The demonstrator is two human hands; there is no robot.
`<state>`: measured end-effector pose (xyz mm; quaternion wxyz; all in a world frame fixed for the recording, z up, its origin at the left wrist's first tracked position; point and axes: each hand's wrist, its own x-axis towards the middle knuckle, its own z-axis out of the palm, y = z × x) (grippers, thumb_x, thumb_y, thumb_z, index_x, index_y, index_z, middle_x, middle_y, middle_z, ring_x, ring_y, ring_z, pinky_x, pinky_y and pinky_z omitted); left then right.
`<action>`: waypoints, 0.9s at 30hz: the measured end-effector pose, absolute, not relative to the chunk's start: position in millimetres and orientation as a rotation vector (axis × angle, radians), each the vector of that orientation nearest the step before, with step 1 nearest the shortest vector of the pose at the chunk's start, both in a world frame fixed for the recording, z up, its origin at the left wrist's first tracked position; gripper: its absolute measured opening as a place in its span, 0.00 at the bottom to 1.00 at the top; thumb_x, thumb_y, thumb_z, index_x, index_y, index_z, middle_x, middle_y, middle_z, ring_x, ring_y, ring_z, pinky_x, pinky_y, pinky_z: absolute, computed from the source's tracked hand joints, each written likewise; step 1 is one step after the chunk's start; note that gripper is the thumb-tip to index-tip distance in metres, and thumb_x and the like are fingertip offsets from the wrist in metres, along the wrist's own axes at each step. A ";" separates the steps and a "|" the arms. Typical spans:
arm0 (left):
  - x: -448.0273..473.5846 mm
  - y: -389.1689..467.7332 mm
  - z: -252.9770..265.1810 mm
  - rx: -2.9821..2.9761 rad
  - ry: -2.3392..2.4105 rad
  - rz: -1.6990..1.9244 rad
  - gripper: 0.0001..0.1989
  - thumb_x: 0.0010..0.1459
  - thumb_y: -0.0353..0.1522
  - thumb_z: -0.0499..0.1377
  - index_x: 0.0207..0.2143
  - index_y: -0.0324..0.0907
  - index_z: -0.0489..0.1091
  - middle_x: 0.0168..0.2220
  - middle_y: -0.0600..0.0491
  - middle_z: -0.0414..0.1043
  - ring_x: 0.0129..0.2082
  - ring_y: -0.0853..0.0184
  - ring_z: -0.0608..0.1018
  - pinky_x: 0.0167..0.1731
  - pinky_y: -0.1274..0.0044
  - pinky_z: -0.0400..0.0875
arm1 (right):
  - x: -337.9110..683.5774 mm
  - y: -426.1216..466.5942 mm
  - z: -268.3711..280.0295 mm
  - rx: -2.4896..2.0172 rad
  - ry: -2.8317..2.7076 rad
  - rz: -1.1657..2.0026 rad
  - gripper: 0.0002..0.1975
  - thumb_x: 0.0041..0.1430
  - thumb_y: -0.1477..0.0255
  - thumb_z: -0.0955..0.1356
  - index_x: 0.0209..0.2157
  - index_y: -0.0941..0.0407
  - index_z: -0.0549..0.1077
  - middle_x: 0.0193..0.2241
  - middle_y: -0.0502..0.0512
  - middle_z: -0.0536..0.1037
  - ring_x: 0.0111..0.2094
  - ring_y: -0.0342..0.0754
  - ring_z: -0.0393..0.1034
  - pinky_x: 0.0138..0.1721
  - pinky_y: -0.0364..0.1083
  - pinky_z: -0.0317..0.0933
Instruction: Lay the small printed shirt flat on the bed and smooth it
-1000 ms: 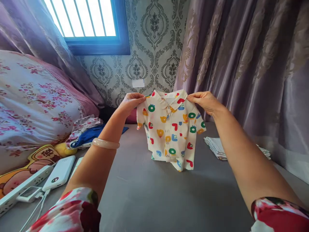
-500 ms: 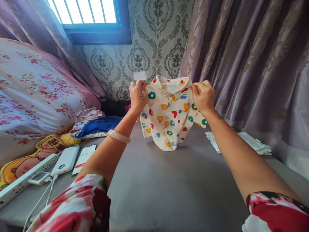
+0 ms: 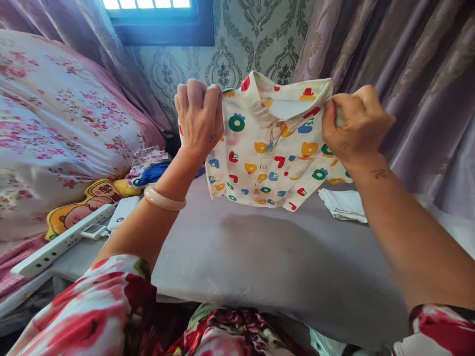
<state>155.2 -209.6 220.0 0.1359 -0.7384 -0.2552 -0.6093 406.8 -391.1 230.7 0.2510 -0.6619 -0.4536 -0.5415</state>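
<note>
Nearest: floral sleeves [image 3: 107, 306] and floral fabric on the lap at bottom edge. Beyond them, grey mattress surface [image 3: 260, 262], bare in the middle. Left side of it: white power strip [image 3: 63, 241], small white charger [image 3: 94, 231] and white power bank [image 3: 122, 217] beside it, yellow cartoon cushion [image 3: 79, 210] behind those. Further left, floral quilt [image 3: 55, 128] piled high. Small heap of blue and patterned clothes [image 3: 150, 168] near the wall, partly hidden by left forearm with pale bangle [image 3: 163, 199]. Right side: folded white cloth [image 3: 343, 203] on the mattress, mauve curtain [image 3: 408, 74] behind.

Child's printed shirt [image 3: 274, 153] hangs in the air above the mattress, front facing the camera, hem clear of the surface. Left hand [image 3: 199, 118] is fisted on its left shoulder, right hand [image 3: 354, 123] pinches the right shoulder by the collar. Shirt is spread between both hands. Patterned wallpaper [image 3: 237, 44] and blue window frame [image 3: 163, 29] at back.
</note>
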 end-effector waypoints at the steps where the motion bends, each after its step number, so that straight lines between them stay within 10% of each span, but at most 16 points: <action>1: 149.0 -215.9 225.6 -2.118 -0.740 -1.743 0.18 0.68 0.45 0.42 0.44 0.49 0.67 0.46 0.45 0.63 0.52 0.55 0.63 0.56 0.58 0.53 | 403.6 -395.9 235.5 -1.787 -1.233 -1.483 0.27 0.71 0.60 0.53 0.46 0.62 0.75 0.39 0.59 0.74 0.40 0.46 0.70 0.34 0.45 0.53; 10: 145.0 -216.1 234.1 -2.154 -0.702 -1.508 0.14 0.68 0.42 0.45 0.41 0.51 0.69 0.45 0.48 0.64 0.50 0.56 0.64 0.53 0.59 0.59 | 408.7 -388.5 241.5 -1.830 -1.452 -1.269 0.21 0.68 0.61 0.60 0.44 0.59 0.78 0.39 0.58 0.77 0.42 0.47 0.71 0.36 0.45 0.56; 27: 220.3 -127.1 -4.2 -2.677 -1.019 -0.778 0.15 0.68 0.34 0.44 0.43 0.44 0.70 0.44 0.43 0.68 0.46 0.54 0.67 0.44 0.65 0.61 | 452.7 -305.1 3.9 -2.360 -1.630 -0.600 0.18 0.70 0.65 0.56 0.41 0.53 0.76 0.40 0.56 0.75 0.36 0.47 0.68 0.28 0.45 0.43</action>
